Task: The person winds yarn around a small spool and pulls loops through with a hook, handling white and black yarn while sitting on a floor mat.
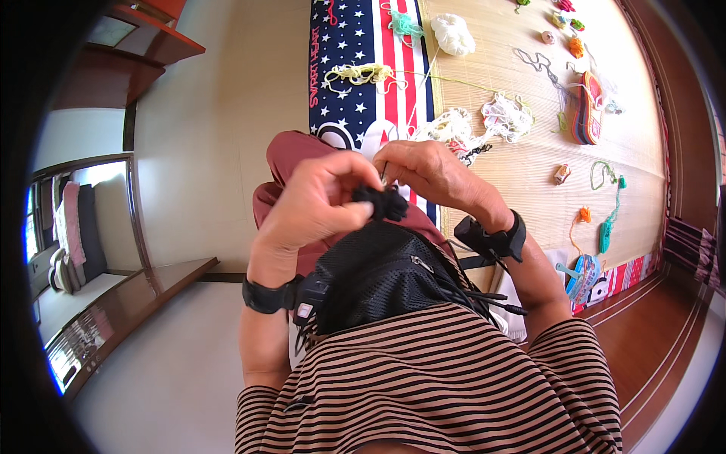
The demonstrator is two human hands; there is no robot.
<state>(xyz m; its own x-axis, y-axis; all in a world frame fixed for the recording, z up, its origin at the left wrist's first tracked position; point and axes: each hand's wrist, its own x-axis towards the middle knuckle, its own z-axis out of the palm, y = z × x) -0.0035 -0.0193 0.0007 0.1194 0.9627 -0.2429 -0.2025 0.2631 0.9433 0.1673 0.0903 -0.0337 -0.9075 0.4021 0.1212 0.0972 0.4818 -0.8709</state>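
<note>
My left hand (323,198) pinches a small bundle of black yarn (388,203) between thumb and fingers, above my lap. Close against its right side, my right hand (428,170) has its thumb and fingertips together on a thin dark strand rising from the bundle. The fingers hide part of the bundle and the strand's end. Just below lies a black mesh bag (385,267) on my lap. Beyond my right hand, a tangle of white yarn (448,127) with a dark piece of yarn beside it rests on the woven mat.
On the star-and-stripe cloth (346,51) lies a yellow-green yarn tangle (363,74). A white yarn ball (452,34), a knitted slipper (588,108), an orange yarn ball (576,47) and a teal yarn bundle (606,235) are spread over the mat (499,198). Cables hang by the bag.
</note>
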